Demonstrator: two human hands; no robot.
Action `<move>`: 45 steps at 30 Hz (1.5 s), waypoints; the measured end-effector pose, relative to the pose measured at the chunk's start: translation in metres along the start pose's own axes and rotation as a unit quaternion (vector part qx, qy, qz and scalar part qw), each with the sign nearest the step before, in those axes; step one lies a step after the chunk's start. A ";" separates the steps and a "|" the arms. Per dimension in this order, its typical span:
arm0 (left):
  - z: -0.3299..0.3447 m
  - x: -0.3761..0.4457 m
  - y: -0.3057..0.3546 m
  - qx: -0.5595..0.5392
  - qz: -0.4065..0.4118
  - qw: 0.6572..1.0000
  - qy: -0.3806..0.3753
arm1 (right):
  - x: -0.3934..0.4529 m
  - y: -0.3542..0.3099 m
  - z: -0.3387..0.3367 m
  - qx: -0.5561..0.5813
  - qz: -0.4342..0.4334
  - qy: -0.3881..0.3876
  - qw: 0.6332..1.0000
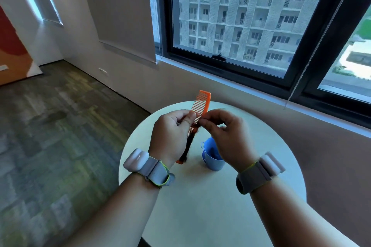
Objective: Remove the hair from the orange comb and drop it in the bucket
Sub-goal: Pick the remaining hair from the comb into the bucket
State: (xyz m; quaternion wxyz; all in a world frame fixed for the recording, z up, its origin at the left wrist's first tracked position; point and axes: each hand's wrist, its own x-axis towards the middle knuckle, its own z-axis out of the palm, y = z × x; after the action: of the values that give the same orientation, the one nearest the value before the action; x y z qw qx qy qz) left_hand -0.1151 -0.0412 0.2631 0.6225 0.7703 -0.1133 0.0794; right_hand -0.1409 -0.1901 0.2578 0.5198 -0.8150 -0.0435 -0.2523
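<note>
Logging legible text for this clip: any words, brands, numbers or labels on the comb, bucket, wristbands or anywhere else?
None readable.
Orange comb: no marking visible.
Blue bucket: no label visible.
Wristbands: no text visible.
Wall plate: too small to tell.

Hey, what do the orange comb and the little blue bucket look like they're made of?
The orange comb looks like moulded plastic: uniform bright colour, thin even teeth, slightly glossy. The blue bucket could be painted metal or plastic: smooth thin wall, soft sheen, a thin wire-like handle; the view leaves it open.
</note>
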 end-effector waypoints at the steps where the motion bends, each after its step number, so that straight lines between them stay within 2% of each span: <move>1: 0.002 0.002 -0.001 0.003 0.003 1.000 0.018 | 0.001 0.000 -0.002 0.008 0.007 0.001 1.000; 4: 0.012 0.006 0.005 -0.035 -0.015 0.997 0.070 | 0.003 0.001 -0.012 0.099 0.060 0.001 0.993; 7: 0.027 0.007 0.019 -0.099 -0.031 0.991 0.085 | 0.003 0.002 -0.024 0.189 0.113 -0.060 0.974; 10: 0.042 0.008 0.027 -0.118 -0.026 0.990 0.069 | 0.002 0.000 -0.032 0.177 0.119 -0.110 0.971; 13: 0.054 0.006 0.026 -0.029 0.011 0.995 0.099 | 0.002 0.002 -0.041 0.160 0.119 -0.094 0.975; 17: 0.059 0.003 0.026 0.161 0.170 0.959 0.162 | 0.003 0.008 -0.048 0.139 0.114 -0.104 0.978; 23: 0.069 0.012 0.025 0.216 0.249 0.933 0.143 | 0.002 0.016 -0.050 0.108 0.101 -0.104 0.984; 25: 0.072 0.013 0.025 0.224 0.261 0.928 0.146 | 0.002 0.018 -0.051 0.098 0.100 -0.100 0.985; 27: 0.074 0.012 0.026 0.200 0.247 0.936 0.153 | 0.002 0.018 -0.053 0.102 0.101 -0.094 0.985; 30: 0.074 0.010 0.026 0.169 0.224 0.948 0.147 | 0.002 0.016 -0.058 0.155 0.116 -0.085 0.977; 37: 0.067 0.006 0.015 0.206 0.243 0.942 0.109 | 0.004 0.011 -0.064 0.265 0.194 -0.045 0.944; 40: 0.064 0.005 0.011 0.224 0.256 0.934 0.107 | 0.004 0.012 -0.064 0.266 0.206 -0.024 0.941; 45: 0.064 0.000 0.003 0.252 0.277 0.921 0.106 | 0.003 0.012 -0.062 0.218 0.182 -0.002 0.959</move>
State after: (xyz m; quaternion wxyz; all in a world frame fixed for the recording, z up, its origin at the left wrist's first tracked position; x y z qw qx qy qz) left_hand -0.1168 -0.1038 0.2522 0.3694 0.8265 -0.2316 0.3560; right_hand -0.1571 -0.2497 0.2702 0.7217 -0.6766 0.0505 -0.1368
